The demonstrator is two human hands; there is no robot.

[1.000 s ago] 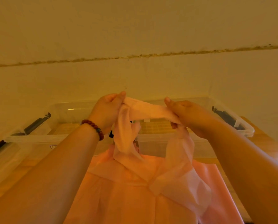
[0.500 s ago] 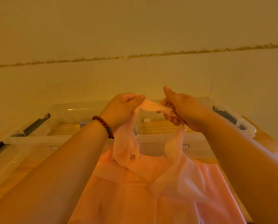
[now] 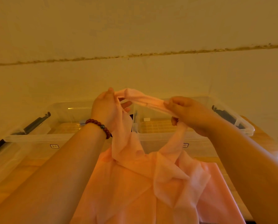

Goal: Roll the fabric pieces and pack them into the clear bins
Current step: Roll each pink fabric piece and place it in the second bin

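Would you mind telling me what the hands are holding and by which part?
The left hand and right hand each pinch the pink fabric by its bunched upper edge.

Head cam aims fwd/down, close to bins [image 3: 38,137].

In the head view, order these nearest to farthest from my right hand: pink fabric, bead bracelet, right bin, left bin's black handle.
1. Pink fabric, held in the grip of the right hand.
2. Right bin, just beyond and below the hand.
3. Bead bracelet, off to the left.
4. Left bin's black handle, far left.
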